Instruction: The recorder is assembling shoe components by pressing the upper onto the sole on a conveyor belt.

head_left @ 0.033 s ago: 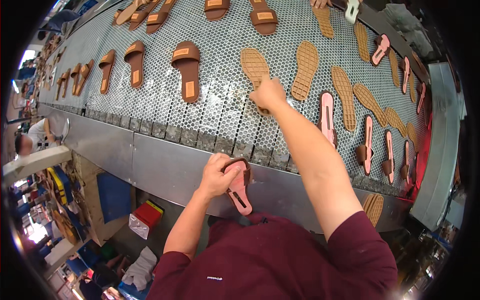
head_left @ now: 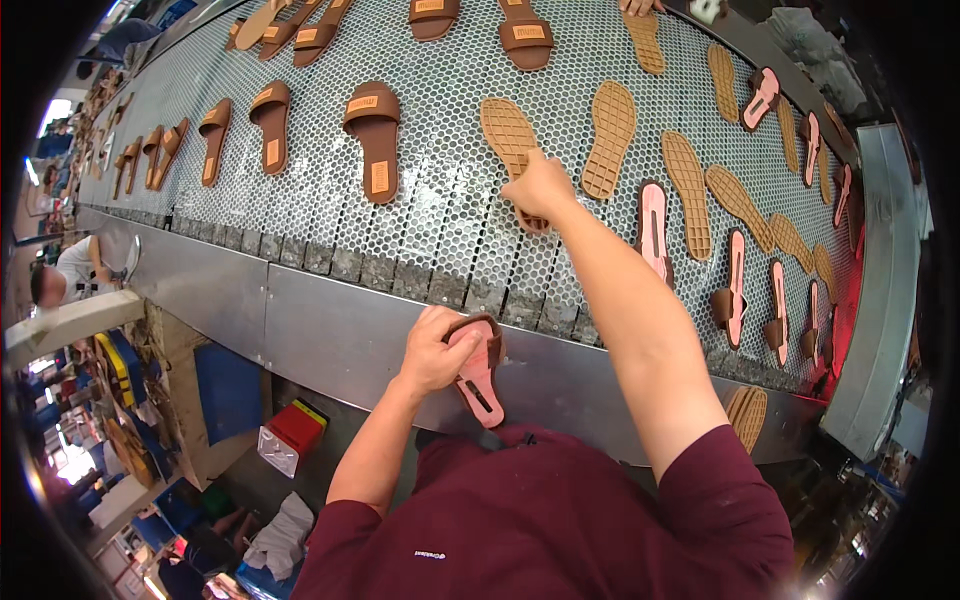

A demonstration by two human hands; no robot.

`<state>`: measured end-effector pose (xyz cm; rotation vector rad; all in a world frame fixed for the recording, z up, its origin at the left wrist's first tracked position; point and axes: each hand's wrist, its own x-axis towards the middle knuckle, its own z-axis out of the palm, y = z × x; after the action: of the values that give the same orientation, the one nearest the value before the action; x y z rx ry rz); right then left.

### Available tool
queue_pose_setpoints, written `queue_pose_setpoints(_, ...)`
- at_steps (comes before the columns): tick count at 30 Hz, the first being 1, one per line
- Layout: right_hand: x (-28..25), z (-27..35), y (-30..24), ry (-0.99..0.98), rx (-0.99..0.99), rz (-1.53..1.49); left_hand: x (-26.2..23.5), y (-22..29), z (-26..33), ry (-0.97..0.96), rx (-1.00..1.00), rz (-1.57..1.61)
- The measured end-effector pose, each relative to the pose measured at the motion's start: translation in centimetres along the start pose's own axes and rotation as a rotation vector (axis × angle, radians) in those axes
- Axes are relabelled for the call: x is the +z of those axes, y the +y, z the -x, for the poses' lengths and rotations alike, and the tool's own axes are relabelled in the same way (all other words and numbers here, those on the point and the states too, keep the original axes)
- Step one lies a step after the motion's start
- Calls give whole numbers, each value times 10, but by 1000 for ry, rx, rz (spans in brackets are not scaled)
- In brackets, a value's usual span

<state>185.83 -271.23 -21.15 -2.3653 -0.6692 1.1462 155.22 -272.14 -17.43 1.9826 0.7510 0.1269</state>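
My left hand [head_left: 437, 350] is closed around a slide sandal [head_left: 480, 385] with its pink underside up, near the conveyor's front edge. Part of the sandal's brown strap shows at its upper end. Over the belt, my right hand [head_left: 542, 188] is closed on the lower part of a tan shoe sole [head_left: 508, 128] with a grid pattern. That sole lies on the belt, and my fingers hide some of it. Just right of it lies another tan sole [head_left: 608, 140], and a brown slide sandal [head_left: 373, 145] rests to the left.
The metal mesh conveyor [head_left: 440, 240] carries several brown sandals on the left, and loose soles with pink-bottomed sandals [head_left: 736, 290] on the right. Another person's hand [head_left: 640, 7] is at the far edge. A red box [head_left: 293, 430] stands below at left; a metal housing [head_left: 875, 300] bounds the right.
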Motion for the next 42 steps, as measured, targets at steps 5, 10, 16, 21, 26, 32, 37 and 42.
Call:
queue_pose_setpoints(5,-30,70,60,-431,-156,-1145,12,12,8,-8,-261,391)
queue_pose_setpoints(10,-31,183,131,-523,-258,-1135,34,3,2,-2,-350,688)
queue_pose_setpoints(16,9,264,204,-268,-160,-943,81,22,1,-52,-375,876)
queue_pose_setpoints(21,48,288,229,-241,-142,-811,105,27,6,-180,-297,967)
queue_pose_setpoints(26,61,281,230,-287,-160,-766,119,42,8,-218,-260,928)
queue_pose_setpoints(32,63,281,232,-309,-187,-745,126,49,7,-233,-322,898)
queue_pose_setpoints(37,62,278,236,-325,-179,-747,132,61,8,-227,-349,901)
queue_pose_setpoints(42,61,278,240,-322,-190,-747,139,56,10,-220,-377,874)
